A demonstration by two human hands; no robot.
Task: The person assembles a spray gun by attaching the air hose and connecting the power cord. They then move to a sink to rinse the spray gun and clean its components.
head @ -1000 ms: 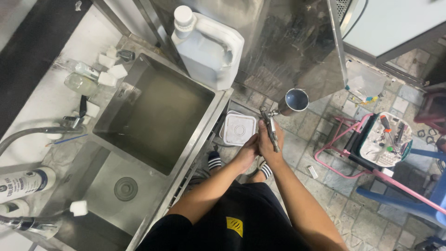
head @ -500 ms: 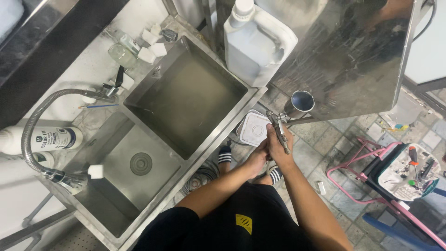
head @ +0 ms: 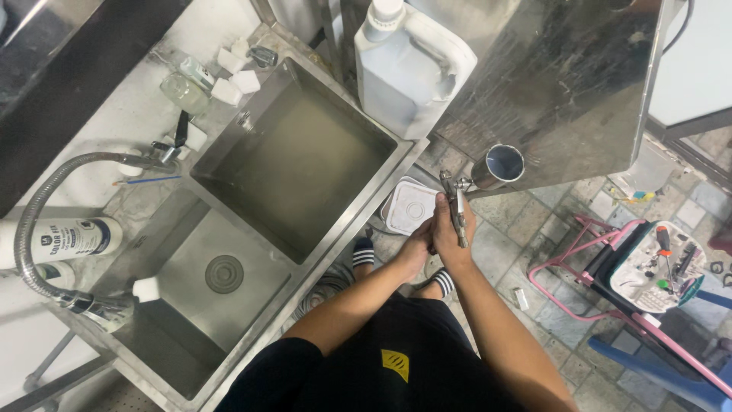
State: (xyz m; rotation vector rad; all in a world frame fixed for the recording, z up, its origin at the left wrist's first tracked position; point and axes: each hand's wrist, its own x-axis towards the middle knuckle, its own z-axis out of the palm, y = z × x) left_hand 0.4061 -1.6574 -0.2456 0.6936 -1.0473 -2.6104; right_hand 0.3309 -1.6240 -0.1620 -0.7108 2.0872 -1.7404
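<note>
On the far left, a bendy metal hose [head: 30, 229] curves over the grey surface [head: 137, 114], next to a white tube-shaped filter [head: 65, 238]. Then comes the shiny steel sink [head: 259, 191] with two square tubs; the near tub has a round drain [head: 224, 273]. A big white plastic jug [head: 412, 65] with a handle stands past the far tub. Below it on the tiled floor sits a white square tub with a lid [head: 412, 206]. The left hand [head: 415, 246] is cupped against the right hand [head: 451, 229], low over the floor, right of the sink. The right hand's fingers are curled tight around a thin metal tool [head: 457, 210] that points at a shiny round steel cup [head: 499, 164]; the cup sticks out from a big steel panel [head: 564, 84]. I cannot tell what the left fingers are pinching. The smooth tool could slip if the hands are wet. It could drop on the hard tiles or on the striped socks [head: 364, 253]. On the right, a pink wire stand [head: 568, 263] holds a tray of small tools [head: 659, 267], and a bump could tip it.
</note>
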